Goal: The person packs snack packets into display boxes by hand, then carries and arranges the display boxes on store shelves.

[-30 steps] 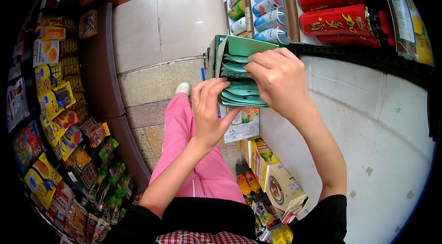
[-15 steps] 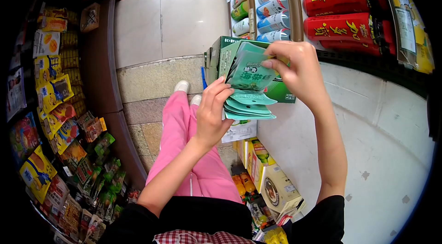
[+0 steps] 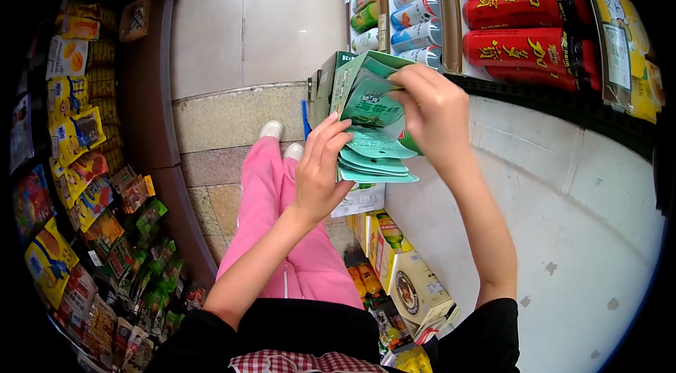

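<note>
From where I stand, what draws the eye is a bundle of green packets spreading out of an open carton, held up in front of the person, above the floor and beside a long pale surface. The packets are flat and mint to teal in colour, with rounded corners. Toward the person, several lie loosely layered, their edges stepping out one past another like pages, a small hole showing near one edge. Behind them another group leans upright against the carton wall, its face printed with large dark green characters and catching a soft sheen; a clear gap opens between the two groups. The carton is darker green, with pale printing on its walls.

The left hand closes on the carton's near left side, its fingers lying close together over the edge and its thumb tucked low by the layered packets. The right hand is bent over the far right corner, thumb and forefinger pinched on the top of the upright packets; how many are caught there I can't tell.

Just beyond, cans and red bottles lie in rows on a shelf. Below the hands are pink trousers.
</note>
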{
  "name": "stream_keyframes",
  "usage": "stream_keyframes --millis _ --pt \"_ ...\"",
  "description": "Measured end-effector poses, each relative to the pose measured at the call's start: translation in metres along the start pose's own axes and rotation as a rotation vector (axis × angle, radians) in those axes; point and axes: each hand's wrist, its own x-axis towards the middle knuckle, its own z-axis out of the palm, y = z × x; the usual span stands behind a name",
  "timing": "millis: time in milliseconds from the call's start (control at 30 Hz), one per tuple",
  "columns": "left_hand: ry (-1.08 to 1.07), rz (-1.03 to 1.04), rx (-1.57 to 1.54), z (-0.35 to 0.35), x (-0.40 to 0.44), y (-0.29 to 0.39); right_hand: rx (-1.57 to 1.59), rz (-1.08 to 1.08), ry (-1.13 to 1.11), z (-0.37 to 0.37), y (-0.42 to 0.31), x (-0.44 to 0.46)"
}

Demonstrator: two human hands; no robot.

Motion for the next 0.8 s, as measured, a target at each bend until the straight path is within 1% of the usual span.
stream_keyframes --millis 33,133,167,267,300,400,533,567,667,767,800 --pt "-0.003 0.002 0.009 0.0 0.002 0.0 -0.062 -0.042 0.018 0.004 0.0 -0.005" --pt "-0.016 0.01 0.008 -0.002 0.004 0.0 -0.318 -0.209 0.257 0.006 -0.006 -0.01" --pt "-0.021 0.014 0.015 -0.002 0.004 0.0 -0.296 -0.254 0.268 0.007 -0.002 -0.015" --pt "-0.033 0.019 0.027 -0.003 0.002 0.0 -0.252 -0.238 0.189 0.006 0.005 -0.025" --pt "-0.032 0.016 0.025 -0.003 0.003 0.0 -0.145 -0.201 0.201 0.011 0.006 -0.024" --pt "-0.025 0.008 0.014 -0.002 0.004 0.0 -0.016 -0.082 0.19 0.01 0.002 -0.018" --pt "-0.033 -0.027 0.006 -0.001 0.004 0.0 0.051 -0.006 0.058 -0.001 -0.006 -0.005" --pt "-0.032 -0.021 0.019 -0.002 0.004 0.0 0.095 -0.009 0.095 -0.003 -0.008 -0.003" --pt "-0.022 -0.017 0.061 -0.002 0.006 0.0 0.048 -0.039 0.177 0.003 -0.001 -0.013" --pt "0.007 -0.033 0.112 -0.002 0.01 0.005 0.016 0.005 0.137 -0.001 -0.005 -0.011" --pt "0.026 -0.039 0.128 -0.001 0.012 0.006 0.068 0.014 0.137 -0.006 -0.008 -0.011"
